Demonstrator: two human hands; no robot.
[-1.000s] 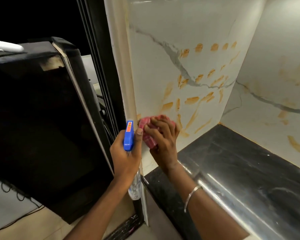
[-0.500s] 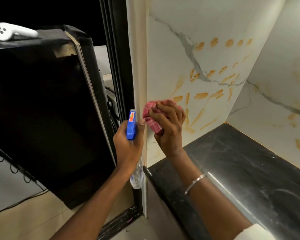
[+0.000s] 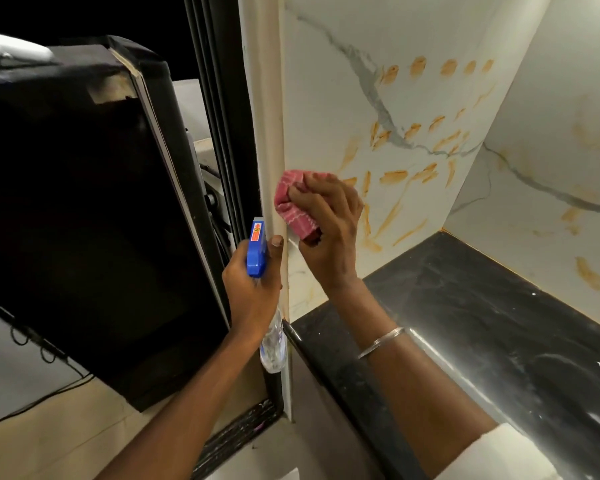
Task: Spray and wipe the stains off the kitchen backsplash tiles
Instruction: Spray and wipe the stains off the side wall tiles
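Tiles [image 3: 326,98]: right hand [image 3: 329,233] presses cloth [image 3: 293,206], left hand [image 3: 253,292] grips spray bottle [image 3: 256,251]

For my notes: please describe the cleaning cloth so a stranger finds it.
Find the white backsplash tiles with orange stains. Near their left edge, the right hand presses a bunched cloth against them. It is the only pink thing; the spray bottle beside it is blue-topped.

Both arms are bare from the hands back along the forearms. A thin silver-coloured bangle [image 3: 381,342] circles the right arm just behind the right hand [image 3: 329,233]. It is plain and smooth, with a bright glint on its rim. Farther back from that hand a pale cream sleeve [image 3: 492,455] shows, loose-edged. The left hand [image 3: 253,292] has a short, trimmed thumbnail [image 3: 277,241].
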